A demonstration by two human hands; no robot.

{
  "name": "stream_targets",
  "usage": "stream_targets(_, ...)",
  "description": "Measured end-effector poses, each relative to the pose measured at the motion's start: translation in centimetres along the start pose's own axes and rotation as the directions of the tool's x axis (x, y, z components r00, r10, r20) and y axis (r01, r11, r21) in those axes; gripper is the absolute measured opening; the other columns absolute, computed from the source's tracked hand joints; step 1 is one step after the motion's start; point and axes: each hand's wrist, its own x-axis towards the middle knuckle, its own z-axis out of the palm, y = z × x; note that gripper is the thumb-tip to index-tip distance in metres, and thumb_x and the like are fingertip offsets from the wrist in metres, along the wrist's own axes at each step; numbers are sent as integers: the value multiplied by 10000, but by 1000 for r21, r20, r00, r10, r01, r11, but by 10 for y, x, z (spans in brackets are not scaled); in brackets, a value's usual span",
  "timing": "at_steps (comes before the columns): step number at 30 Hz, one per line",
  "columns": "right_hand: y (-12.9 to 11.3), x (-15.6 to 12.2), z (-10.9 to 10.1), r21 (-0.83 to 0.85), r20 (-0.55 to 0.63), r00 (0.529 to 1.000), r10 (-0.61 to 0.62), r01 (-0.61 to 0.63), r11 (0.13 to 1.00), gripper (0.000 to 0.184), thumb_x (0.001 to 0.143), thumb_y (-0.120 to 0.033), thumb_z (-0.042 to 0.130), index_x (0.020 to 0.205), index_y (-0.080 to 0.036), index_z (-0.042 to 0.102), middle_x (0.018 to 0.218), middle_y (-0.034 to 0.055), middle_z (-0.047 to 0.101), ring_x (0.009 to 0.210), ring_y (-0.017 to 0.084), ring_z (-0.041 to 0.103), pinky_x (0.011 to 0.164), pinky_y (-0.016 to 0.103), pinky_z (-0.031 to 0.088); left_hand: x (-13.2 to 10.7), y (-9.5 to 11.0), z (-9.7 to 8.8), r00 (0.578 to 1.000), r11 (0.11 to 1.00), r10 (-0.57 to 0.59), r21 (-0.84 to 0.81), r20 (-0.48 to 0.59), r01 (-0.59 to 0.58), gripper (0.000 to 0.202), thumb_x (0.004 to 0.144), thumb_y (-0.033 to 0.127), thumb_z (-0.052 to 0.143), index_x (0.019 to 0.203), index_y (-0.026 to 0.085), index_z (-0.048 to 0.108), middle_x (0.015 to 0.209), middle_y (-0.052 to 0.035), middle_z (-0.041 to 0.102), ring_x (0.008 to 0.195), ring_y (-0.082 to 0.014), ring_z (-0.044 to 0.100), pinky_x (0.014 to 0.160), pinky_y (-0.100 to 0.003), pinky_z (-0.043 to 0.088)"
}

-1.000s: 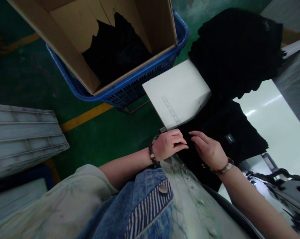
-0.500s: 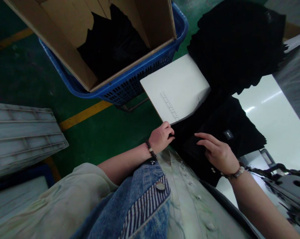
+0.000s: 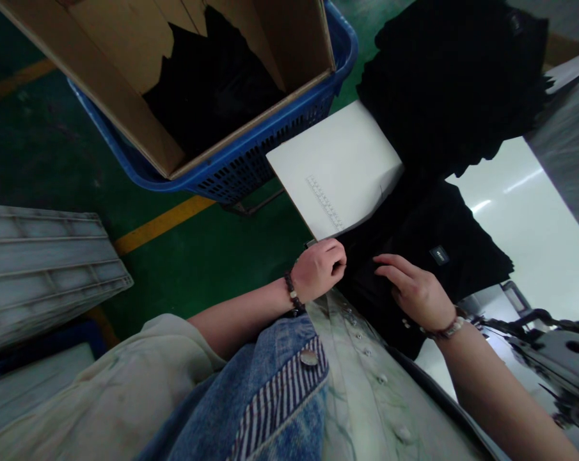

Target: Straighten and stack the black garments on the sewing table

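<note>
Black cloth [image 3: 416, 234] lies in dark folds over the front of the white table and hangs toward my lap. A small dark label with pale lettering [image 3: 439, 255] shows on it. At the cloth's left edge, my left hand [image 3: 319, 269] is closed, its thumb and curled fingers on the fabric by the table's corner. Resting on the cloth to the right is my right hand [image 3: 420, 294], its index and middle fingers stretched out toward the left hand. Folds under both hands blend into black, so the exact grip is hard to see.
A large pile of black fabric [image 3: 455, 83] covers the far part of the white table [image 3: 334, 169], which has a printed ruler scale. A blue basket [image 3: 258, 153] holds a cardboard box with black cloth. Grey crates [image 3: 49, 269] stand left; a sewing machine [image 3: 562, 358] is right.
My left hand has shifted slightly right and its fingers have curled in more tightly. My right hand stays almost in place on the cloth. The view has moved a little.
</note>
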Motion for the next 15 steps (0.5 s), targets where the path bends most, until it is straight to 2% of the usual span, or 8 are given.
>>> stream_targets(3,0,0,0,27,-2,1000,11,-11,1000,380,624,57,326,877,-160,508,1092,110,577,826,191,607,644,299,531,0,3,2,998,997,-54,-57,42,56,146,675,3,497,688,146,523,789,-17,591,742,-117,557,675,-211,437)
stream_targets(8,2,-3,-3,94,-40,999,34,-30,995,444,596,59,302,923,-165,502,961,84,604,847,167,600,706,289,525,4,6,2,961,958,-250,-113,122,263,261,662,55,602,905,147,583,706,20,593,634,-99,544,590,-192,423)
stream_targets(9,2,-3,-4,90,-42,999,34,-30,995,442,605,56,302,931,-164,503,958,86,603,850,169,600,708,292,524,6,7,1,951,950,-273,-116,142,290,246,667,78,622,901,149,597,689,24,591,616,-96,537,576,-189,416)
stream_targets(12,2,-1,-4,79,-47,998,32,-29,996,363,667,37,321,907,-166,503,1031,106,591,863,180,602,692,298,526,8,12,-2,945,951,-276,-95,175,295,30,698,132,635,726,143,629,620,26,572,566,-85,510,536,-185,384)
stream_targets(15,1,2,-4,86,-57,998,35,-30,996,291,704,22,342,867,-172,485,1159,121,549,846,181,610,641,286,526,7,21,-3,963,970,-208,-91,170,226,47,705,147,649,669,139,620,596,28,555,547,-78,493,514,-180,360)
